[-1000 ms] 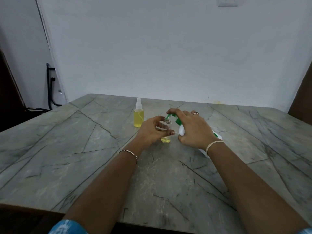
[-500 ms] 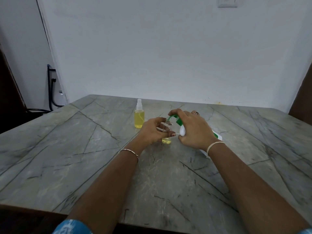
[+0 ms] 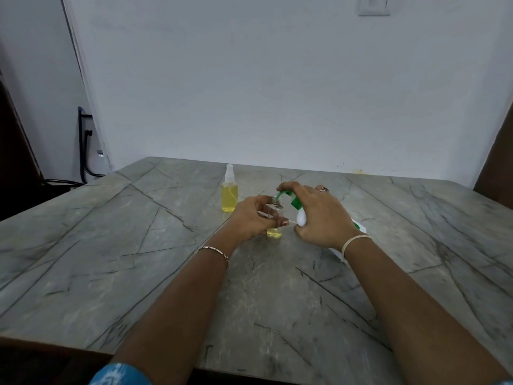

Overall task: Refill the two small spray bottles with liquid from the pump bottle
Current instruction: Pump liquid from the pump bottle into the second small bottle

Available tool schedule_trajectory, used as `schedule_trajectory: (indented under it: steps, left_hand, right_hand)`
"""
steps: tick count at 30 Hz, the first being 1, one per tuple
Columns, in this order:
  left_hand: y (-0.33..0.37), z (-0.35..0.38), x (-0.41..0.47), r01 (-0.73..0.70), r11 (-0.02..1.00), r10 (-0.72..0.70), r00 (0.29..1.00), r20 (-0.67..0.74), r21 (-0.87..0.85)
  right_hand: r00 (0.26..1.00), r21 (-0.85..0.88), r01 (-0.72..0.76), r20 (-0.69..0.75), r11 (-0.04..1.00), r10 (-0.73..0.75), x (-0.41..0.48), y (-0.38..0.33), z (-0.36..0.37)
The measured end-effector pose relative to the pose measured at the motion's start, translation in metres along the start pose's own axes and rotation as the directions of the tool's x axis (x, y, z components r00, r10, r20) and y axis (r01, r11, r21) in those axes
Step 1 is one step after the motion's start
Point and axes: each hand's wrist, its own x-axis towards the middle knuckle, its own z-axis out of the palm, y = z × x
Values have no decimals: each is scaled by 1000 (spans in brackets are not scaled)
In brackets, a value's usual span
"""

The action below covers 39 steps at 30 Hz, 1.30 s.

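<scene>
Little movement is noted since half a second earlier: the left hand (image 3: 251, 216) remains closed around the open spray bottle (image 3: 274, 220) standing on the table (image 3: 111, 245), and the green nozzle (image 3: 283, 193) is kept over its neck. The pump bottle (image 3: 301, 218) is gripped by the right hand (image 3: 322, 218), forefinger laid on the pump head; its body is largely hidden. The capped, full spray bottle (image 3: 229, 194) stands apart, behind

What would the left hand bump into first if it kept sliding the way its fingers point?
The left hand points right, already wrapped around the open small bottle. Beyond that, it would probably meet the pump bottle held in the right hand, though depth is hard to judge.
</scene>
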Motion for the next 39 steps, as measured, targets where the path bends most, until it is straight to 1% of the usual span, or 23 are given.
schedule_trajectory:
  steps: [5,13,19,26,34,39]
  left_hand:
    - [0,0,1,1,1000,-1,1000,5,-4]
    - [-1,0,1,1,1000,-1,1000,10,1]
    - [-1,-1,0,3,1000,-3,1000,10,-22]
    - [0,0,1,0,1000,0,1000,13,-10]
    - [-1,0,1,-3,1000,3,1000,5,-18]
    - [-4,0,3,6,1000,-6,1000,10,-8]
  right_hand:
    - [1000,-5,-7,17,1000,7,-2,1,0]
    - [1000,20,6,-4,1000,-6,3,-1,0]
    - [1000,-29,20,-1,999,-20,0,2,0]
    - [1000,53,8,2,999,-8,2,4,1]
    - [1000,22,14,-1,1000,-14,1,5,3]
    - [1000,66,6,9,998,-7,2,6,3]
